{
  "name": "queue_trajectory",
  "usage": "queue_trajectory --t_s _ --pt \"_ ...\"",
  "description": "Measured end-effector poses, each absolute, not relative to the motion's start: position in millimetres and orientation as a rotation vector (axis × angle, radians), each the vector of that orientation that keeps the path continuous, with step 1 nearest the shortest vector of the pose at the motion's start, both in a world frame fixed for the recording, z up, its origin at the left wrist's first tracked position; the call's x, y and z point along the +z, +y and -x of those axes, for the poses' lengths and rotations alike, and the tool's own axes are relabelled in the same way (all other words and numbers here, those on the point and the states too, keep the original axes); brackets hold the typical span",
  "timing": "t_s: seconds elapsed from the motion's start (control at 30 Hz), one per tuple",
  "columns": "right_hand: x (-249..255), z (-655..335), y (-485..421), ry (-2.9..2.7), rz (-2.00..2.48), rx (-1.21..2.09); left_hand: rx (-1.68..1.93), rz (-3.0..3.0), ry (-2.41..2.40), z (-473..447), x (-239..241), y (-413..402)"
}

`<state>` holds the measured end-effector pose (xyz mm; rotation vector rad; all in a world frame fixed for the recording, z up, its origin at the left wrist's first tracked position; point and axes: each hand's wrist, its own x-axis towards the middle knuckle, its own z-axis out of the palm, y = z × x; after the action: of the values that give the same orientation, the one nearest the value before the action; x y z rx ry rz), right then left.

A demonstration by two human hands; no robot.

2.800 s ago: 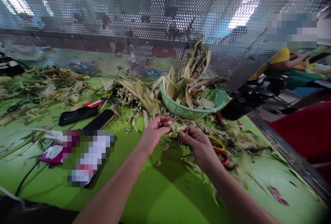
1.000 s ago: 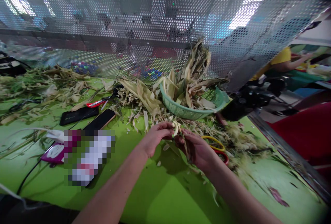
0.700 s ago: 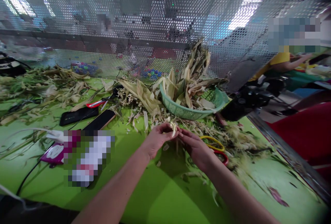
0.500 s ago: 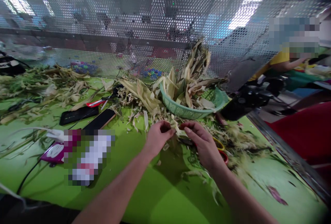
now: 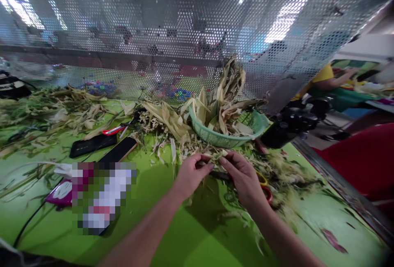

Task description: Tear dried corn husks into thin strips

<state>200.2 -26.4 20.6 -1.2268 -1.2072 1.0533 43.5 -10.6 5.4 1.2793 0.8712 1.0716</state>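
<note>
My left hand [image 5: 191,176] pinches one end of a small, pale piece of corn husk [image 5: 216,158] between thumb and fingers. The other end is in the fingertips of my right hand [image 5: 244,178], so the piece lies between both hands, just above the table. Its exact shape is partly hidden by the fingers. Under and beside my right hand lie scissors [image 5: 267,194] with red and yellow handle loops, their blades partly covered. Right behind the hands stands a green plastic basket [image 5: 223,139] with dried corn husks [image 5: 229,107] sticking out of it.
A red utility knife [image 5: 114,130], a black phone-like device [image 5: 92,146], another dark phone [image 5: 118,152] and a purple power bank [image 5: 60,193] with cables lie left. Plant scraps [image 5: 61,107] cover the back left. A perforated metal screen [image 5: 138,33] closes the back. A person's arm [image 5: 335,82] shows far right.
The camera has tilted up a little, so the scene sits lower. Both hands keep their pinch; the husk piece now lies more level between the fingertips.
</note>
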Motion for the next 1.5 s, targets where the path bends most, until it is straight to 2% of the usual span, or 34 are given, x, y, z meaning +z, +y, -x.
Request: queue_trajectory --t_s 0.23,0.4,0.73,1.27,1.5 --pt "15 -202 -25 -1.106 1.218 1.257 1.051 -1.208 0.853 -45 -1 -7" --pt "15 -202 -24 -1.182 1.184 1.156 1.010 -1.021 0.827 -44 0 -8" --pt "13 -201 -24 -1.214 1.224 1.159 1.035 -0.862 0.794 -43 0 -5" --pt "10 -201 -23 -1.256 1.258 1.076 1.043 -1.450 1.048 -30 10 -7" --pt "2 -195 -25 -1.227 1.138 1.288 1.078 -1.457 1.056 -32 9 -10"
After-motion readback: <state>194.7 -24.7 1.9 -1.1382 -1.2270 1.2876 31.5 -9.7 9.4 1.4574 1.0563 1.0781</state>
